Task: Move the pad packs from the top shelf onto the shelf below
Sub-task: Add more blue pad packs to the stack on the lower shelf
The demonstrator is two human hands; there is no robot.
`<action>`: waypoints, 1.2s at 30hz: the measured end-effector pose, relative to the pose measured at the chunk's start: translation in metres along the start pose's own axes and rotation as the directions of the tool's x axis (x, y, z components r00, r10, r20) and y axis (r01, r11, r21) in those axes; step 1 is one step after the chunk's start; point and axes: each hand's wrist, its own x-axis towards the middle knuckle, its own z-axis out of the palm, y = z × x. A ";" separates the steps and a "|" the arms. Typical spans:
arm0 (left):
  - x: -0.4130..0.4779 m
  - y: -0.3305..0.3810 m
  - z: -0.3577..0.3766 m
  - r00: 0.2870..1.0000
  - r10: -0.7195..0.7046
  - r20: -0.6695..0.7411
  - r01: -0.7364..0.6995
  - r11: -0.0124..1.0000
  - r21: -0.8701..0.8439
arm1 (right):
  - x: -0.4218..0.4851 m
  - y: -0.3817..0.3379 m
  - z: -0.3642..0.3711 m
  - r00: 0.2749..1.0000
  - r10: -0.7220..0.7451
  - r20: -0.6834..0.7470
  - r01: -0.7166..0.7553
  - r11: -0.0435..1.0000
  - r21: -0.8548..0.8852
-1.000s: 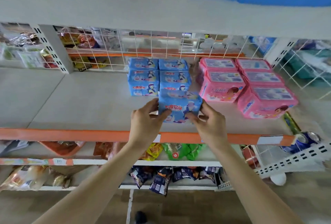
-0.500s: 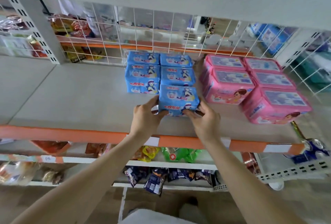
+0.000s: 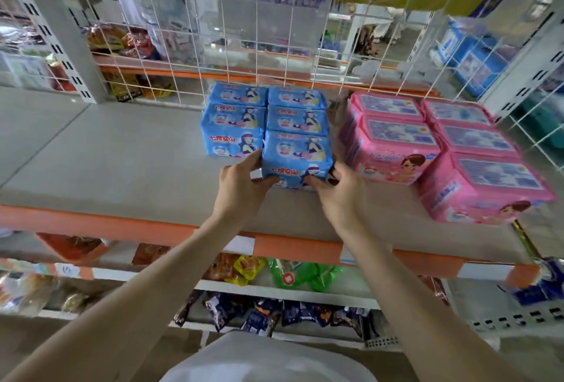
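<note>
Where the grey, orange-edged shelf (image 3: pixel 122 162) fills mid-frame, the front blue pad pack (image 3: pixel 297 157) stands at centre, touching the blue packs (image 3: pixel 235 125) behind it. The left grip (image 3: pixel 241 186) and right grip (image 3: pixel 341 189) each curl round its lower corners. Pink packs (image 3: pixel 393 149) lie just right; white wire mesh (image 3: pixel 213 30) backs the shelf, with snack bags (image 3: pixel 244 268) lower down.

Single view: wide-angle camera on the person's head, facing forward and down onto the grey shelf (image 3: pixel 116 162) at close range. Wire back panel (image 3: pixel 256 30) lies ahead; lower shelves (image 3: pixel 158 279) show beneath its front edge.
</note>
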 end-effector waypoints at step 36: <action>-0.035 0.021 -0.039 0.970 0.190 0.150 -0.233 0.901 0.366 | -0.056 -0.064 -0.048 0.988 -0.098 0.121 0.135 0.925 -0.355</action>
